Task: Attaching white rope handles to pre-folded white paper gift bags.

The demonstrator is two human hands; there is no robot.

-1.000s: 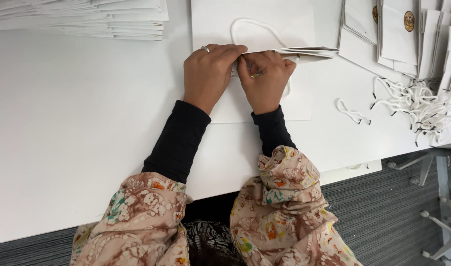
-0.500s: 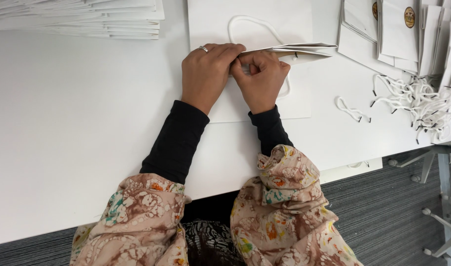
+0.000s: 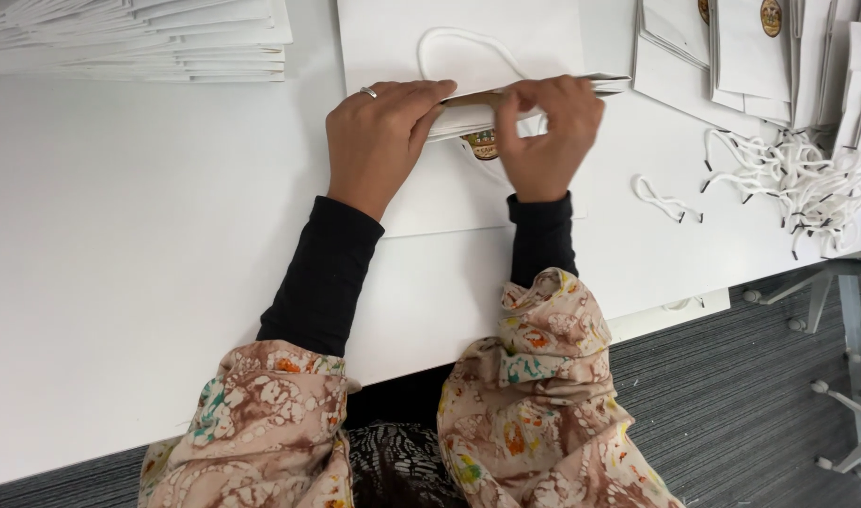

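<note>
We find the scene bright and evenly lit from overhead. The white table is nearly washed out, its surface detail lost to glare. Shadows are faint and soft, seen only under the right hand and left hand. Focus is sharp; we note slight motion blur on the right fingers.
</note>
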